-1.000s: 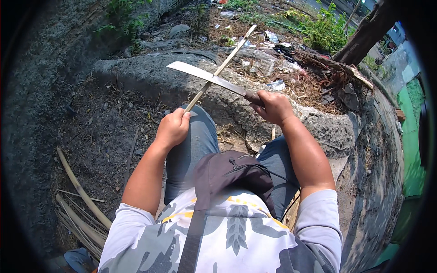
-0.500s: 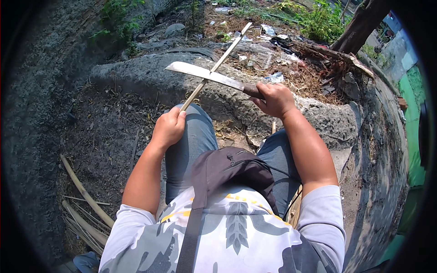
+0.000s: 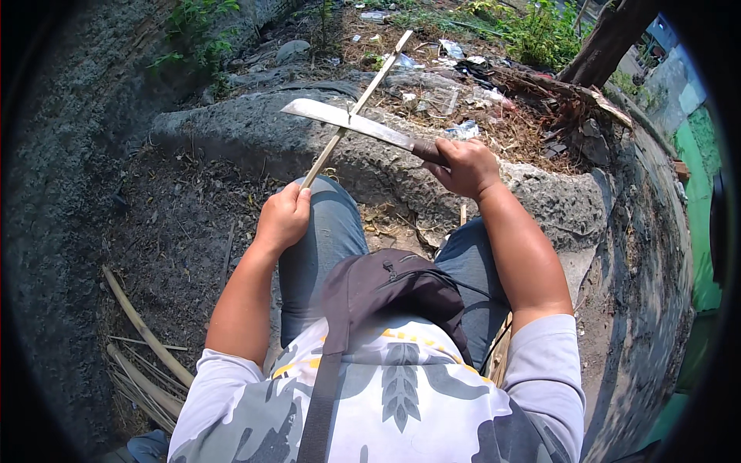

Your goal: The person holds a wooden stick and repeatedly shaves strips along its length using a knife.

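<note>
My left hand [image 3: 283, 216] is closed round the near end of a long thin wooden strip [image 3: 327, 150], just by my left knee. From there the strip slants up and away to the right. In my right hand [image 3: 468, 167] is the dark handle of a machete [image 3: 378, 131], gripped in a closed fist. Its broad pale blade points left and lies across the strip around the middle of its length, touching it. The blade covers a short part of the strip.
A low rough concrete ledge [image 3: 231, 123] runs beyond my knees. Litter and dry straw lie behind it, near a tree trunk [image 3: 610, 46]. Palm stalks [image 3: 147, 328] lie on the ground at my left. A dark bag [image 3: 394, 297] rests on my lap.
The strip has shifted slightly left, its far end now a little farther up and left. The machete has moved only slightly, its blade crossing the strip a little farther up and left in view.
</note>
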A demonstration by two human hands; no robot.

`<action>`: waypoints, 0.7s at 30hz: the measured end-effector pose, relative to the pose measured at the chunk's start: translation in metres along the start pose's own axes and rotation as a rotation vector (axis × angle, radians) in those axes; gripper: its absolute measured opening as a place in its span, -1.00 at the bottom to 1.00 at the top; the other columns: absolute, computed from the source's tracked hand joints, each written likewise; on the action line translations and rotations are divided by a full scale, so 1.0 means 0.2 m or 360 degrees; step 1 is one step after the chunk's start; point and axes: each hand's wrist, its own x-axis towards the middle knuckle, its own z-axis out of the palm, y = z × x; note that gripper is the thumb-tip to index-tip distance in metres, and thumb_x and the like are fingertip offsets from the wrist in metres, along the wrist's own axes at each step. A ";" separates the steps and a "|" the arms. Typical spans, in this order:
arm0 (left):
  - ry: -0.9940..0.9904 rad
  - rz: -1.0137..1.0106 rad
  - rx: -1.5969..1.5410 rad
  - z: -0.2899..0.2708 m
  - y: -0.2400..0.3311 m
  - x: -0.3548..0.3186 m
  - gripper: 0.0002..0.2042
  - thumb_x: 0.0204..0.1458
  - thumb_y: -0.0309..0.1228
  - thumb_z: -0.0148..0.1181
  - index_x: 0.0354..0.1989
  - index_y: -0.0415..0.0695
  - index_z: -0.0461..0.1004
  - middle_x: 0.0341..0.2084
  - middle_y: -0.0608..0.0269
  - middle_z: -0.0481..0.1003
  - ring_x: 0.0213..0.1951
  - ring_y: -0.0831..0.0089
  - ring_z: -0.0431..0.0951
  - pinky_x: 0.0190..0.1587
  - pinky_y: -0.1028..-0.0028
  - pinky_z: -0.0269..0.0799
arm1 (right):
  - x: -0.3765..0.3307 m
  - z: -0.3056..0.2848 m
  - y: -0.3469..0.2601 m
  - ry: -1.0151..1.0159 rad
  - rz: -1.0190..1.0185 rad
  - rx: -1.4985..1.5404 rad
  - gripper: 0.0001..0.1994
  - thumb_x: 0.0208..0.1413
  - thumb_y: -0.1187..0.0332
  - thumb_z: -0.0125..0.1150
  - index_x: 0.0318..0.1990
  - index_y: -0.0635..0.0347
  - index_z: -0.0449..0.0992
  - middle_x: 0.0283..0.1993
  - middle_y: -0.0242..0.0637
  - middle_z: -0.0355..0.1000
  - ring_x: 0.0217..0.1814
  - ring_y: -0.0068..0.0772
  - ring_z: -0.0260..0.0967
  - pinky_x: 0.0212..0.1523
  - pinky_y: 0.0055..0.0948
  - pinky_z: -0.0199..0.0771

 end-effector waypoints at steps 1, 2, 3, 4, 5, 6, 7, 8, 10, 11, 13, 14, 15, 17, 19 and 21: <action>-0.0044 -0.0034 -0.0004 -0.01 -0.01 0.01 -0.70 0.36 -0.23 0.02 -0.31 -0.23 0.43 -0.50 -0.16 0.52 -0.37 -0.18 0.55 -0.28 0.02 0.40 | 0.00 0.01 -0.02 0.0006 -0.0012 0.0023 -0.63 0.11 0.00 0.40 -0.15 0.04 0.49 -0.37 -0.25 0.56 -0.35 -0.07 0.58 -0.25 -0.09 0.55; -0.0089 -0.0069 -0.0008 -0.01 -0.02 0.02 -0.71 0.34 -0.23 0.02 -0.30 -0.23 0.45 -0.47 -0.21 0.55 -0.31 -0.27 0.58 -0.24 -0.06 0.43 | 0.00 0.02 -0.04 0.0011 -0.0023 0.0048 -0.63 0.11 -0.01 0.40 -0.16 0.03 0.49 -0.38 -0.27 0.55 -0.36 -0.09 0.58 -0.23 -0.12 0.54; -0.0099 -0.0068 -0.0004 -0.01 -0.01 0.01 -0.71 0.34 -0.23 0.02 -0.30 -0.23 0.45 -0.47 -0.21 0.55 -0.31 -0.27 0.58 -0.24 -0.06 0.43 | 0.01 0.00 -0.06 0.0009 -0.0015 0.0053 -0.63 0.11 -0.01 0.40 -0.16 0.03 0.49 -0.38 -0.27 0.55 -0.36 -0.09 0.58 -0.23 -0.12 0.54; -0.0068 -0.0054 -0.0003 -0.02 -0.01 0.00 -0.70 0.34 -0.23 0.02 -0.30 -0.23 0.44 -0.47 -0.21 0.55 -0.31 -0.27 0.58 -0.24 -0.06 0.43 | 0.01 -0.03 -0.07 -0.0011 -0.0133 0.0065 -0.63 0.10 -0.02 0.40 -0.18 0.03 0.48 -0.39 -0.28 0.54 -0.36 -0.10 0.57 -0.21 -0.14 0.54; -0.0037 -0.0042 -0.0001 -0.02 -0.01 0.00 -0.70 0.34 -0.22 0.02 -0.30 -0.23 0.44 -0.47 -0.22 0.55 -0.32 -0.28 0.58 -0.24 -0.06 0.43 | 0.02 -0.05 -0.09 -0.0030 -0.0252 0.0077 -0.63 0.09 -0.03 0.40 -0.19 0.02 0.48 -0.40 -0.29 0.53 -0.35 -0.11 0.56 -0.19 -0.17 0.53; -0.0041 -0.0043 0.0002 -0.01 -0.01 0.00 -0.70 0.34 -0.22 0.02 -0.30 -0.23 0.44 -0.47 -0.22 0.55 -0.32 -0.28 0.58 -0.24 -0.06 0.43 | 0.03 -0.05 -0.10 -0.0005 -0.0334 0.0105 -0.62 0.08 -0.03 0.41 -0.21 0.02 0.47 -0.41 -0.31 0.51 -0.35 -0.14 0.54 -0.17 -0.21 0.51; -0.0025 -0.0017 -0.0003 -0.01 -0.01 -0.01 -0.70 0.35 -0.22 0.02 -0.30 -0.23 0.44 -0.47 -0.22 0.55 -0.32 -0.28 0.57 -0.24 -0.07 0.43 | 0.04 -0.05 -0.08 -0.0004 -0.0333 0.0109 -0.62 0.08 -0.03 0.41 -0.21 0.02 0.47 -0.41 -0.31 0.51 -0.35 -0.14 0.54 -0.17 -0.21 0.51; -0.0007 0.0008 -0.0008 -0.01 -0.01 -0.01 -0.69 0.35 -0.22 0.03 -0.30 -0.23 0.44 -0.46 -0.23 0.55 -0.32 -0.28 0.57 -0.24 -0.07 0.42 | 0.04 -0.04 -0.06 0.0019 -0.0265 0.0037 -0.62 0.10 -0.07 0.39 -0.25 0.00 0.46 -0.42 -0.33 0.53 -0.36 -0.17 0.56 -0.21 -0.20 0.52; -0.0029 0.0006 -0.0043 -0.02 0.00 0.00 -0.70 0.35 -0.21 0.03 -0.29 -0.23 0.44 -0.46 -0.23 0.55 -0.32 -0.28 0.57 -0.24 -0.06 0.42 | 0.02 -0.04 0.02 0.0044 0.0016 -0.0018 -0.63 0.12 -0.07 0.38 -0.29 0.00 0.46 -0.43 -0.33 0.55 -0.35 -0.18 0.59 -0.23 -0.17 0.55; -0.0053 0.0008 -0.0079 -0.02 0.01 0.00 -0.70 0.35 -0.21 0.03 -0.28 -0.23 0.45 -0.46 -0.23 0.55 -0.32 -0.28 0.57 -0.24 -0.06 0.42 | 0.01 -0.03 0.07 0.0006 0.0230 0.0099 -0.63 0.07 0.00 0.43 -0.25 0.05 0.47 -0.39 -0.22 0.53 -0.33 -0.01 0.57 -0.23 -0.11 0.54; -0.0066 -0.0005 -0.0038 -0.02 0.00 0.01 -0.70 0.35 -0.21 0.03 -0.28 -0.23 0.45 -0.46 -0.23 0.55 -0.32 -0.28 0.57 -0.24 -0.06 0.42 | 0.00 -0.03 0.05 0.0031 0.0169 -0.0022 -0.64 0.09 0.00 0.42 -0.26 0.06 0.47 -0.40 -0.21 0.54 -0.35 -0.04 0.57 -0.26 -0.11 0.55; -0.0084 -0.0016 0.0003 -0.02 -0.01 0.02 -0.70 0.35 -0.22 0.03 -0.28 -0.23 0.46 -0.46 -0.22 0.55 -0.32 -0.28 0.57 -0.24 -0.06 0.42 | 0.00 -0.03 0.03 0.0019 0.0143 -0.0027 -0.63 0.09 0.00 0.42 -0.27 0.06 0.46 -0.41 -0.22 0.54 -0.35 -0.06 0.58 -0.26 -0.11 0.55; -0.0087 -0.0010 0.0002 -0.02 -0.01 0.02 -0.70 0.35 -0.22 0.03 -0.28 -0.23 0.46 -0.46 -0.22 0.55 -0.32 -0.28 0.57 -0.24 -0.06 0.42 | 0.00 -0.03 -0.01 0.0005 0.0122 -0.0032 -0.63 0.09 -0.01 0.42 -0.28 0.06 0.46 -0.41 -0.22 0.54 -0.34 -0.08 0.58 -0.26 -0.12 0.55; -0.0097 -0.0028 -0.0035 -0.03 -0.01 0.01 -0.69 0.36 -0.21 0.03 -0.29 -0.23 0.46 -0.47 -0.22 0.55 -0.33 -0.27 0.57 -0.25 -0.06 0.42 | 0.01 -0.02 -0.02 0.0024 0.0104 -0.0004 -0.61 0.10 -0.05 0.41 -0.30 0.06 0.44 -0.43 -0.27 0.53 -0.35 -0.12 0.58 -0.24 -0.15 0.54; -0.0072 -0.0006 -0.0012 -0.02 -0.01 0.00 -0.69 0.37 -0.22 0.04 -0.31 -0.23 0.44 -0.51 -0.17 0.51 -0.39 -0.21 0.53 -0.30 0.02 0.39 | 0.02 -0.04 -0.04 0.0024 -0.0139 0.0088 -0.58 0.09 -0.08 0.41 -0.30 0.05 0.43 -0.46 -0.31 0.50 -0.37 -0.15 0.56 -0.22 -0.19 0.52; -0.0035 0.0019 0.0013 -0.02 0.00 0.00 -0.69 0.38 -0.23 0.04 -0.32 -0.24 0.42 -0.56 -0.13 0.47 -0.45 -0.14 0.50 -0.36 0.09 0.36 | 0.02 -0.06 -0.07 -0.0011 -0.0193 0.0001 -0.57 0.08 -0.09 0.41 -0.31 0.05 0.42 -0.47 -0.32 0.49 -0.38 -0.15 0.54 -0.21 -0.21 0.49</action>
